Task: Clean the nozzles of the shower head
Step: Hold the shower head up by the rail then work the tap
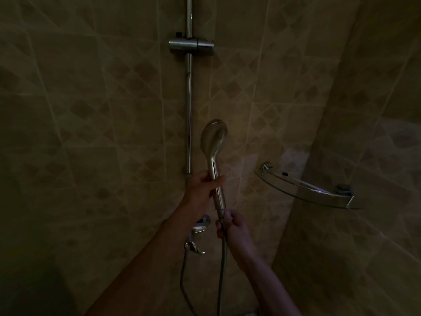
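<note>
Just right of the chrome slide rail [188,115], below its empty holder [191,45], the shower head [213,137] stands nearly upright, handle down and head up, its shiny back turned toward the person. The left hand [201,190] is wrapped round the handle just under the head; the right hand [230,226] pinches the joint where the hose [222,270] meets the handle's bottom end. So the long axis runs up from the right hand through the left, and the nozzle face looks away toward the tiled wall [102,110]. By my reckoning, it must be rolled about that axis before the nozzles can be reached.
</note>
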{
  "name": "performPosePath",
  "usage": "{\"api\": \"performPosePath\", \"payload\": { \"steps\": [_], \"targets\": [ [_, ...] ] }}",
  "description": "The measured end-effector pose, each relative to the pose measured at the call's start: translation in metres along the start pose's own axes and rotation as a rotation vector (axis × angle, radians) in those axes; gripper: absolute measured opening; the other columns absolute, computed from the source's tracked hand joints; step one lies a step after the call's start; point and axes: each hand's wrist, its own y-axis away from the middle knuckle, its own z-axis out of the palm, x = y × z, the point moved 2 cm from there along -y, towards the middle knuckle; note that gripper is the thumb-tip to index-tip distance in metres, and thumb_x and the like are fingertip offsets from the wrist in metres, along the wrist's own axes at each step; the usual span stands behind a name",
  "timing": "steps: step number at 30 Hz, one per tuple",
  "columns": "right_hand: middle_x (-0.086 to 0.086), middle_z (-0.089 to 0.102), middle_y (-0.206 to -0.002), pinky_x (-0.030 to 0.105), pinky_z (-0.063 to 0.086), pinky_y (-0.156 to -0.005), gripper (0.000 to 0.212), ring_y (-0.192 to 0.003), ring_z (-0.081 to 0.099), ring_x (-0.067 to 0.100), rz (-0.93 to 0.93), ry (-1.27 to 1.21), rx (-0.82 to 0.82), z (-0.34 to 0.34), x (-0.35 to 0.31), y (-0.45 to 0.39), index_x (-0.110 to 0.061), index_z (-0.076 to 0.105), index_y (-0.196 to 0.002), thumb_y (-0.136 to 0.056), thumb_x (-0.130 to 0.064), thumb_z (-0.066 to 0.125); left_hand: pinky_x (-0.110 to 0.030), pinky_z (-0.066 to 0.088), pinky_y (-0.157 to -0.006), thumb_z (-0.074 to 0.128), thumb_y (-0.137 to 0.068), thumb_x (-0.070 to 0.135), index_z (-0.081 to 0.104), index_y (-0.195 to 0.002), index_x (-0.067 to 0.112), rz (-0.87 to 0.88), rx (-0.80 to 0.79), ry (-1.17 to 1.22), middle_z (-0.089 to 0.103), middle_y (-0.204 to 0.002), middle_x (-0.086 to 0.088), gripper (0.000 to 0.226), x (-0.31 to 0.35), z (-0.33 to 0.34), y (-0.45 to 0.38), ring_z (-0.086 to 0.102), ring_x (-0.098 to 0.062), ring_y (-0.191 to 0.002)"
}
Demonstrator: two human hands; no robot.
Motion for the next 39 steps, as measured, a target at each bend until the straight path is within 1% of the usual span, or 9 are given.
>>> {"api": "performPosePath", "payload": {
  "steps": [7, 10, 13, 18, 23, 27, 31, 34, 39],
  "targets": [
    [0.000, 0.050, -0.061, 0.023, 0.036, -0.054, 0.028, -0.055, 0.044, 0.007, 0.026, -0.038, -0.029, -0.001, 0.006, 0.005, -0.010, 0.057, -0.087, -0.102, -0.019, 0.036, -0.038, 0.061, -0.072, 0.051, -0.092, -0.007, 0.056, -0.096, -0.001, -0.026, -0.040, 0.173, 0.071, -0.087, -0.022, 0.008, 0.002, 0.002, 0.006, 0.073, -0.030, -0.078],
    [-0.002, 0.052, -0.060, 0.023, 0.035, -0.053, 0.027, -0.055, 0.045, 0.007, 0.023, -0.059, -0.025, -0.003, 0.008, 0.006, -0.010, 0.058, -0.089, -0.102, -0.019, 0.037, -0.033, 0.057, -0.080, 0.044, -0.098, 0.000, 0.061, -0.092, -0.001, -0.006, -0.084, 0.128, 0.076, -0.089, -0.011, 0.018, -0.001, 0.002, 0.010, 0.073, -0.021, -0.086],
    [-0.004, 0.053, -0.060, 0.022, 0.037, -0.052, 0.028, -0.054, 0.046, 0.006, 0.029, -0.043, -0.017, -0.005, 0.014, 0.004, -0.013, 0.059, -0.086, -0.102, -0.022, 0.037, -0.019, 0.052, -0.066, 0.042, -0.100, 0.008, 0.066, -0.099, 0.002, -0.008, -0.092, 0.052, 0.076, -0.077, 0.005, 0.024, -0.003, 0.004, 0.013, 0.069, -0.003, -0.071],
    [-0.005, 0.053, -0.059, 0.023, 0.037, -0.052, 0.033, -0.054, 0.045, 0.007, 0.034, -0.016, -0.012, -0.008, 0.017, 0.003, -0.017, 0.059, -0.082, -0.103, -0.025, 0.036, -0.025, 0.044, -0.069, 0.051, -0.099, 0.028, 0.067, -0.092, 0.014, -0.046, -0.101, 0.051, 0.062, -0.083, -0.004, 0.023, -0.004, 0.005, 0.016, 0.058, -0.012, -0.077],
    [0.001, 0.051, -0.065, 0.025, 0.039, -0.054, 0.029, -0.057, 0.046, 0.008, 0.035, 0.019, -0.007, -0.001, 0.018, 0.009, -0.005, 0.054, -0.099, -0.104, -0.022, 0.031, -0.023, 0.045, -0.068, 0.060, -0.092, 0.010, 0.073, -0.082, 0.022, 0.063, -0.098, -0.109, 0.060, -0.074, 0.004, 0.020, -0.011, 0.006, 0.014, 0.054, -0.011, -0.076],
    [0.002, 0.048, -0.064, 0.028, 0.036, -0.056, 0.030, -0.058, 0.043, 0.012, 0.012, -0.018, -0.010, -0.002, 0.011, 0.010, -0.003, 0.054, -0.100, -0.104, -0.021, 0.030, -0.030, 0.055, -0.069, 0.050, -0.096, 0.014, 0.075, -0.093, 0.026, 0.071, -0.070, -0.078, 0.071, -0.075, 0.000, 0.028, -0.011, 0.008, 0.012, 0.065, -0.014, -0.070],
    [-0.003, 0.052, -0.060, 0.026, 0.037, -0.054, 0.028, -0.056, 0.045, 0.009, -0.007, -0.043, -0.021, -0.005, 0.005, 0.006, -0.010, 0.057, -0.091, -0.103, -0.022, 0.035, -0.028, 0.058, -0.060, 0.048, -0.099, 0.031, 0.060, -0.110, 0.007, -0.059, -0.005, 0.148, 0.075, -0.076, -0.010, 0.030, -0.012, 0.014, 0.006, 0.072, -0.019, -0.064],
    [-0.002, 0.053, -0.062, 0.025, 0.038, -0.054, 0.026, -0.058, 0.046, 0.009, 0.006, -0.040, -0.023, -0.004, 0.008, 0.005, -0.010, 0.057, -0.093, -0.102, -0.023, 0.036, -0.028, 0.056, -0.059, 0.074, -0.080, 0.041, 0.057, -0.109, 0.003, -0.056, 0.000, 0.096, 0.074, -0.078, -0.012, 0.052, -0.013, 0.013, 0.004, 0.070, -0.018, -0.064],
    [0.001, 0.050, -0.066, 0.028, 0.038, -0.058, 0.030, -0.060, 0.045, 0.011, -0.007, 0.012, -0.040, -0.006, 0.009, 0.007, -0.008, 0.056, -0.095, -0.103, -0.024, 0.033, -0.027, 0.052, -0.066, 0.071, -0.082, 0.019, 0.067, -0.085, 0.020, 0.031, 0.030, -0.116, 0.069, -0.074, 0.003, 0.005, -0.016, 0.008, 0.002, 0.063, -0.012, -0.071]
  ]
}}
